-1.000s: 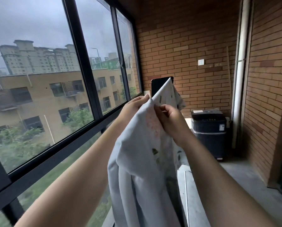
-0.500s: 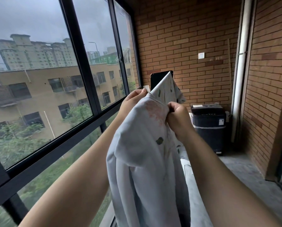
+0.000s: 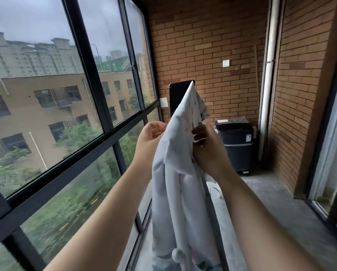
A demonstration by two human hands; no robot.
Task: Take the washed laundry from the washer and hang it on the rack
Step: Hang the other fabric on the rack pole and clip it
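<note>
2 hands hold up a pale printed garment: the left hand curls round its left edge, and the right hand pinches its right edge. It hangs between the forearms, well in front of the dark washer.

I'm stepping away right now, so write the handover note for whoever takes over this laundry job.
Left hand: grips the pale garment at its upper edge.
Right hand: pinches the same garment near the top.
Washer: at the far end, apart from both hands.
Done: this garment is out and held up in front.
To do: hang it up. Whether more laundry waits inside the washer cannot be seen.
</note>
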